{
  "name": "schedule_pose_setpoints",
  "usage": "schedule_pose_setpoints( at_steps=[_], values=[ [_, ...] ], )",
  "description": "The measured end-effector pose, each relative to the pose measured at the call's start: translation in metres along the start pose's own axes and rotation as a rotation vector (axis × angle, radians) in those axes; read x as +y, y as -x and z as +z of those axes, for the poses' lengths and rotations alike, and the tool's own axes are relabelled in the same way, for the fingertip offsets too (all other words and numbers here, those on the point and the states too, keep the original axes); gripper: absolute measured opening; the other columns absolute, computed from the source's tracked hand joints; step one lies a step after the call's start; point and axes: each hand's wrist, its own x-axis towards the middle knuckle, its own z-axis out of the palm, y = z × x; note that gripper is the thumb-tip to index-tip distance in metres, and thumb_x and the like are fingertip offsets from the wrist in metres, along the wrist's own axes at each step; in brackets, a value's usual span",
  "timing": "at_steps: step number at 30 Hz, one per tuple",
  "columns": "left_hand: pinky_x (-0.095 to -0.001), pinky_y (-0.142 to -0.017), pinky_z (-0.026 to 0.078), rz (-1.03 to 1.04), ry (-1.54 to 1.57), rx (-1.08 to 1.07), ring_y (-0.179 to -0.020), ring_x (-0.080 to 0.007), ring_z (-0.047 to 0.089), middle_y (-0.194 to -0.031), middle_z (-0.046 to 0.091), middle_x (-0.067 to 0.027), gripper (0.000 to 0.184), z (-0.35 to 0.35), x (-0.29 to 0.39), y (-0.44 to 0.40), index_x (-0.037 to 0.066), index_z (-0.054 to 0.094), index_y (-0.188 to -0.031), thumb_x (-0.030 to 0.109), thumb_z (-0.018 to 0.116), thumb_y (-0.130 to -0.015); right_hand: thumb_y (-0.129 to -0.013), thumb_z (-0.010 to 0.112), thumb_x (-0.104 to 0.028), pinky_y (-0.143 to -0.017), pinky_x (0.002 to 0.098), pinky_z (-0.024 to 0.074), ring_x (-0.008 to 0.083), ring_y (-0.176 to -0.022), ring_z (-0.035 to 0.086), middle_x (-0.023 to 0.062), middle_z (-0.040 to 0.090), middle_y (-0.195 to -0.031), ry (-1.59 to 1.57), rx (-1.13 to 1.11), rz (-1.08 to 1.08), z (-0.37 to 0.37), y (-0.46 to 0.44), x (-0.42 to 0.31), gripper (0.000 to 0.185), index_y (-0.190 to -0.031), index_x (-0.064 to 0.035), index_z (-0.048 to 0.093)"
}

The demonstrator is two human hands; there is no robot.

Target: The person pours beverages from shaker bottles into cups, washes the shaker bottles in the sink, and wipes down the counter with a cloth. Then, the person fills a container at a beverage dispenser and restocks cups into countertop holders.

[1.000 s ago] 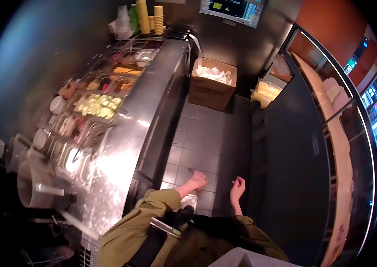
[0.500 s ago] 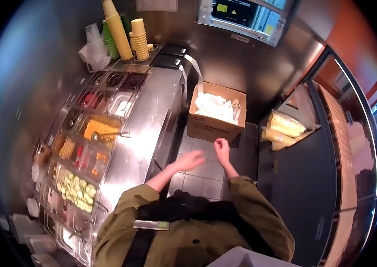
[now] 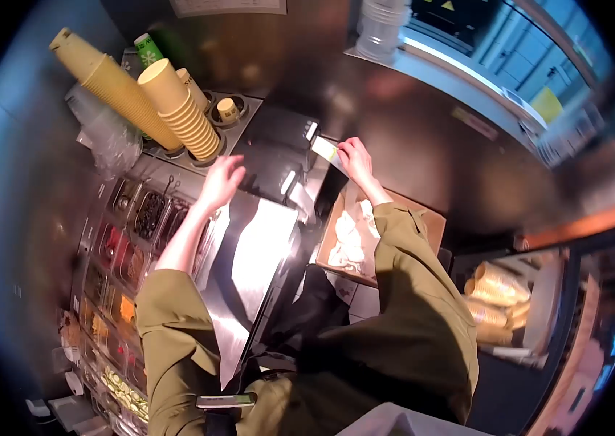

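Note:
My right hand (image 3: 355,161) pinches the end of a white label strip (image 3: 325,150) that comes out of the rear black label printer (image 3: 275,132). The strip has a yellow-green mark close to my fingers. My left hand (image 3: 222,182) is open, its fingers apart, over the back of the steel counter. It holds nothing and is nearest to a stack of yellow paper cups (image 3: 184,112) and the front black printer (image 3: 260,172). A second strip (image 3: 299,196) hangs from that front printer.
An open cardboard box (image 3: 424,214) with crumpled white paper stands on the floor below my right arm. Topping trays (image 3: 151,211) line the left of the steel counter (image 3: 267,232). Bagged yellow cups (image 3: 500,287) sit in a compartment at the right.
Both hands have moved forward from above the floor to the printers and cups. My right hand has taken hold of the label strip. The view has moved closer to the back wall.

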Motion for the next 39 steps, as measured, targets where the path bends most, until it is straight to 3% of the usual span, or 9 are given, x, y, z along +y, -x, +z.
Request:
schedule_pose_setpoints(
  at_steps=[5,6,13,14,17,22,24,34,39],
  values=[
    [-0.0366,-0.072,0.045,0.052,-0.261,0.016,-0.082,-0.0310,0.055,-0.091,0.053,-0.0168,0.028,-0.004,-0.047,-0.125,0.002,0.055,-0.101,0.019,0.055,-0.079,-0.071,0.060,-0.012,-0.062,0.0363,0.0416,0.0256,-0.077,0.050,0.0070,0.048,-0.083,-0.030,-0.168,-0.351,0.059,-0.062,0.051,0.008,-0.077,-0.0073,0.057],
    [-0.0405,-0.081,0.043,-0.089,-0.246,0.000,-0.094,-0.0341,0.053,-0.097,0.054,-0.0186,0.028,-0.001,-0.055,-0.148,0.004,0.058,-0.101,0.020,0.053,-0.078,-0.071,0.060,-0.012,-0.061,0.0364,0.0409,0.0255,-0.076,0.050,0.0071,0.048,-0.083,-0.043,-0.200,-0.403,0.063,-0.067,0.055,0.008,-0.076,-0.0071,0.057],
    [-0.0411,-0.074,0.045,-0.474,-0.762,0.424,-0.083,-0.0343,0.054,-0.099,0.051,-0.0166,0.046,0.025,-0.115,-0.233,0.006,0.054,-0.105,0.044,0.053,-0.078,-0.067,0.064,-0.013,-0.064,0.0347,0.0410,0.0261,-0.074,0.050,0.0090,0.051,-0.082,-0.187,-0.230,-0.453,0.073,-0.073,0.063,0.014,-0.075,-0.0053,0.056],
    [-0.0409,-0.076,0.045,-0.613,-0.708,0.306,-0.088,-0.0360,0.054,-0.105,0.049,-0.0199,0.059,0.025,-0.118,-0.235,0.004,0.051,-0.108,0.054,0.048,-0.077,-0.067,0.064,-0.013,-0.063,0.0348,0.0406,0.0260,-0.073,0.049,0.0087,0.050,-0.081,-0.119,-0.284,-0.465,0.073,-0.075,0.063,0.014,-0.075,-0.0054,0.055],
    [-0.0418,-0.078,0.044,-0.789,-0.570,0.049,-0.095,-0.0368,0.054,-0.108,0.048,-0.0225,0.069,0.032,-0.120,-0.235,0.004,0.046,-0.113,0.062,0.047,-0.074,-0.067,0.065,-0.011,-0.059,0.0340,0.0379,0.0242,-0.072,0.049,0.0073,0.048,-0.077,-0.140,-0.322,-0.526,0.078,-0.077,0.070,0.014,-0.076,-0.0078,0.055],
    [-0.0440,-0.084,0.043,-0.773,-0.492,0.093,-0.101,-0.0379,0.050,-0.112,0.047,-0.0238,0.069,0.054,-0.152,-0.251,0.005,0.039,-0.117,0.053,0.058,-0.071,-0.066,0.066,-0.009,-0.056,0.0331,0.0352,0.0220,-0.068,0.048,0.0061,0.046,-0.073,-0.189,-0.284,-0.565,0.092,-0.081,0.081,0.015,-0.077,-0.0097,0.056],
    [-0.0451,-0.080,0.044,-0.772,-0.503,0.158,-0.095,-0.0389,0.053,-0.108,0.049,-0.0223,0.057,0.055,-0.141,-0.251,0.005,0.042,-0.110,0.046,0.056,-0.074,-0.065,0.065,-0.008,-0.055,0.0331,0.0344,0.0219,-0.067,0.047,0.0052,0.046,-0.071,-0.214,-0.289,-0.522,0.085,-0.080,0.075,0.014,-0.075,-0.0087,0.056],
    [-0.0417,-0.067,0.047,-0.604,-0.765,0.140,-0.082,-0.0310,0.060,-0.085,0.062,-0.0159,0.061,-0.012,-0.115,-0.272,0.010,0.049,-0.109,0.060,0.048,-0.074,-0.066,0.064,-0.003,-0.060,0.0331,0.0367,0.0230,-0.071,0.050,0.0063,0.048,-0.074,-0.262,-0.300,-0.473,0.080,-0.078,0.069,0.016,-0.076,-0.0048,0.052],
    [-0.0419,-0.067,0.047,-0.543,-0.784,0.153,-0.081,-0.0315,0.060,-0.085,0.063,-0.0149,0.055,-0.009,-0.124,-0.276,0.010,0.051,-0.106,0.056,0.051,-0.075,-0.067,0.062,0.001,-0.068,0.0321,0.0413,0.0258,-0.081,0.053,0.0074,0.056,-0.085,-0.214,-0.344,-0.449,0.042,-0.072,0.062,0.015,-0.078,-0.0042,0.053]
  ],
)
